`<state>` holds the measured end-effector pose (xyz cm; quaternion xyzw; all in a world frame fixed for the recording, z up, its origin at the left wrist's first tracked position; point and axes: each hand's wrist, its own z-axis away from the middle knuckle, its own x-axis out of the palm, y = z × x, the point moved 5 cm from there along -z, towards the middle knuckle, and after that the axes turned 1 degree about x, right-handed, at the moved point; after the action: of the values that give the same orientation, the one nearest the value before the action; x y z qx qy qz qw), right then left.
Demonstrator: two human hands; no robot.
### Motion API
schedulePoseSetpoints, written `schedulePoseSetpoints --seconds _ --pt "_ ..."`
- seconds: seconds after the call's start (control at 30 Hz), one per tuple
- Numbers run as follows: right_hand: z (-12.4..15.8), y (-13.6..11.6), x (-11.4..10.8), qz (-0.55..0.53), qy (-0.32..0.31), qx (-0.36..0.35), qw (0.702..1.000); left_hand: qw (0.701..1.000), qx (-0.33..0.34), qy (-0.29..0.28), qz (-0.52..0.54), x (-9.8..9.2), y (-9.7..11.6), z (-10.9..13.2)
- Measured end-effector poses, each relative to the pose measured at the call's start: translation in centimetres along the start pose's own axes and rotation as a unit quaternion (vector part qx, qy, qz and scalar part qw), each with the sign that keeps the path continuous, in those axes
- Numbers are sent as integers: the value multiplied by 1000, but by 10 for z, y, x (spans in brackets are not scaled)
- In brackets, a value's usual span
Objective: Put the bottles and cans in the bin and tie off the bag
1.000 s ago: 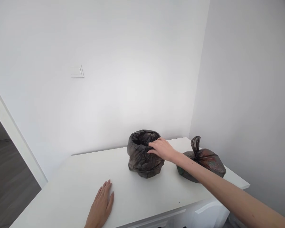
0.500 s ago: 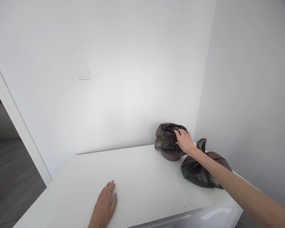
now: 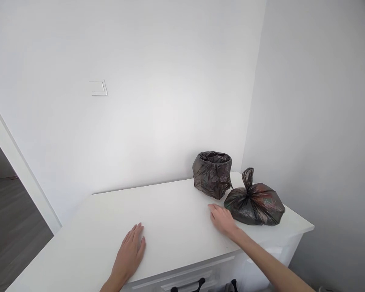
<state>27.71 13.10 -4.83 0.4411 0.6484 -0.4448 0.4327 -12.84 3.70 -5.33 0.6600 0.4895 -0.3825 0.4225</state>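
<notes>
My left hand (image 3: 130,249) lies flat on the white top of the cabinet (image 3: 164,219), fingers stretched out and holding nothing. My right hand (image 3: 221,219) is low over the same top, a little blurred, with its fingers loosely bent and nothing visible in them. Just beside it sits a knotted black plastic bag (image 3: 255,207), with reddish and greenish contents showing through. Behind the right hand, near the wall, stands a small container wrapped in a black bin bag (image 3: 212,176). The bag's mouth is open at the top and its folds hide the container's side.
White walls meet in a corner behind the bags. A light switch (image 3: 98,87) is on the back wall. The cabinet's front has dark handles (image 3: 197,285). At the left are a white door frame (image 3: 21,162) and a grey floor (image 3: 9,227).
My right hand has left the lined container and come back toward me, lower over the cabinet. The bin bag now hangs lower, covering the brown base. My left hand stays flat; the view shifted slightly.
</notes>
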Motion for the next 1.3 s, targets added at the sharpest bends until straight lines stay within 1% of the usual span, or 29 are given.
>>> schedulePoseSetpoints --seconds 0.1,0.17,0.23,0.33,0.43,0.53,0.6,0.7,0.77,0.93,1.3 --pt "24 -13 19 -35 4 -8 999 1000 4 1 -3 -2 2 1" --pt "34 -17 31 -69 4 -16 997 1000 3 -1 -7 -2 2 0" --pt "38 -19 41 -97 -2 -25 995 1000 2 -4 -12 0 1 0" --pt "38 -19 48 -102 -11 -25 994 1000 7 -7 -22 6 1 1" --pt "37 -19 48 -95 -17 -21 995 999 -5 -9 -49 14 6 5" --pt "38 -19 46 -92 -20 -20 995 996 -16 -5 -83 19 15 11" --pt "39 -19 45 -92 -18 -19 995 995 -19 -2 -97 20 21 14" --pt "40 -20 43 -94 -12 -19 995 994 -31 -14 -108 19 26 15" --pt "39 -20 42 -96 -11 -19 995 993 -35 -18 -111 18 27 14" --pt "39 -20 39 -101 -8 -18 995 994 -29 7 -105 17 26 12" --pt "41 -16 39 -104 -1 -14 994 994 -22 16 -104 20 24 13"
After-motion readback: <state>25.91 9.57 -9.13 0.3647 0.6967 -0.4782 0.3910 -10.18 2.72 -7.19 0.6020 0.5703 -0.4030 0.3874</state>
